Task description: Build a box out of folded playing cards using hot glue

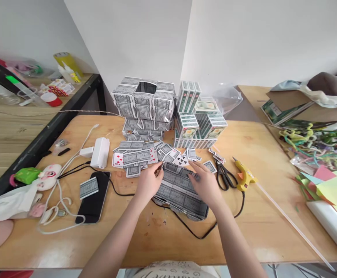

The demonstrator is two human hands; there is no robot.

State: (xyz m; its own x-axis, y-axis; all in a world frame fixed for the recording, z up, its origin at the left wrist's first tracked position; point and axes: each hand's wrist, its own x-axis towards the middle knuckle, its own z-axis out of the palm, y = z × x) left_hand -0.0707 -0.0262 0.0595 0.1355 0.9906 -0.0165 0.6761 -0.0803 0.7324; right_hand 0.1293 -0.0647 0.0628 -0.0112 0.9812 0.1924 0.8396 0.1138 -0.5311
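Note:
A box-like piece built from grey-backed playing cards [176,191] lies tilted on the table between my hands. My left hand [151,179] is closed at its upper left corner, with the thumb and finger pinched on something small and dark there. On the upper right edge rests my right hand [204,181], its fingers bent and apart over the card wall. Just beyond the piece are loose playing cards [136,156], some face up. Behind them stands a larger structure of folded cards [145,104] with a square opening on top.
Stacked card packs [187,127] stand at the back. Black scissors [225,175] and a yellow glue gun [245,175] with a cord lie right. Left are a phone [95,206], white adapter [100,152] and cables. Paper sheets and pipe cleaners [315,148] are far right.

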